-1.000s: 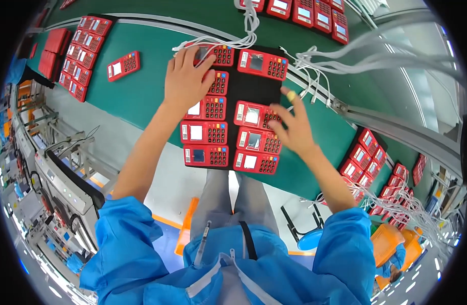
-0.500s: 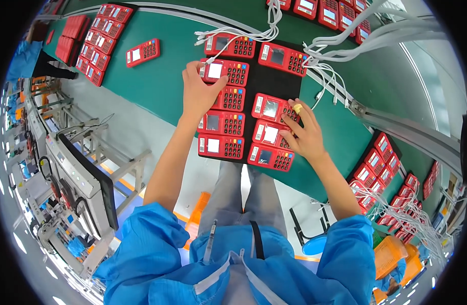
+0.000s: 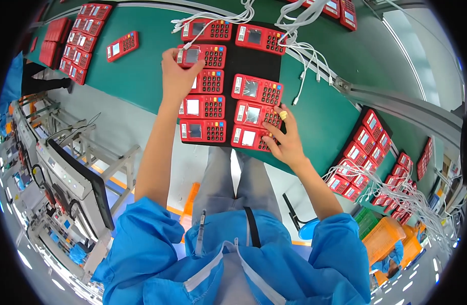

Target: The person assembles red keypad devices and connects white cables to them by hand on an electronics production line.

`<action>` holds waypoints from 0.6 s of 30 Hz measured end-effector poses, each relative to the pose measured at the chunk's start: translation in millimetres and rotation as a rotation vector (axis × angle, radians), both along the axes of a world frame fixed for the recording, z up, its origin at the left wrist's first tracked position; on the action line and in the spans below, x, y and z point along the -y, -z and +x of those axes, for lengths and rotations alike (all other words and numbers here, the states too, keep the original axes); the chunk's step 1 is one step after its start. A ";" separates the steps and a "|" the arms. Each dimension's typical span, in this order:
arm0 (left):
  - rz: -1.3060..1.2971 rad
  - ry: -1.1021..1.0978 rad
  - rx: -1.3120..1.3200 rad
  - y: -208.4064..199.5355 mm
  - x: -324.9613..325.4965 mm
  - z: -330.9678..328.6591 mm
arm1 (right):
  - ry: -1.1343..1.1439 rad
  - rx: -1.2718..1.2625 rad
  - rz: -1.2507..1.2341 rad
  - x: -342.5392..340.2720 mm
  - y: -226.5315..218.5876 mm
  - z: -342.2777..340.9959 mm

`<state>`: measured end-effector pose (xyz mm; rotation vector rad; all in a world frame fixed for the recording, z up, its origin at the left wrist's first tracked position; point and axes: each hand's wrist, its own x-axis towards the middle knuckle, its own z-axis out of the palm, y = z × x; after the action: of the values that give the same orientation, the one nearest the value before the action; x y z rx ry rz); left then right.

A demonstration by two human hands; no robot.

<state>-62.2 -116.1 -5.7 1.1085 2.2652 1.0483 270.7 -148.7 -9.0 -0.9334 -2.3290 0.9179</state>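
Left hand point(image 3: 176, 76) at 11 o'clock on black mat point(image 3: 254, 66), fingers curled around left end of red terminal point(image 3: 202, 55), gripping it. White cable point(image 3: 185, 47) at that end. Right hand point(image 3: 287, 140) at 3 o'clock from mat centre, fingers spread open, tips pressing keypad of nearest right-column terminal point(image 3: 251, 138). Eight terminals in two columns on mat. Green table point(image 3: 142, 71) beneath. More terminals point(image 3: 368, 157) at 4 o'clock, cables over them.
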 end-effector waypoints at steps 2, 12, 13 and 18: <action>0.026 0.065 0.104 7.7 23.1 7.5 | 0.050 -0.026 0.008 1.8 7.1 2.8; 0.019 0.122 0.029 3.2 45.6 16.4 | 0.220 -0.134 -0.071 8.7 9.4 -8.1; 0.011 0.108 0.082 4.7 44.6 17.3 | 0.235 -0.152 -0.074 8.8 9.1 -10.5; 0.000 0.113 0.172 -3.0 30.3 4.5 | 0.325 -0.229 -0.239 11.5 1.2 -18.1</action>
<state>-57.7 -146.4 -2.8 1.0886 2.0440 1.0555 252.7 -160.3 -10.3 -1.1915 -1.8371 1.1125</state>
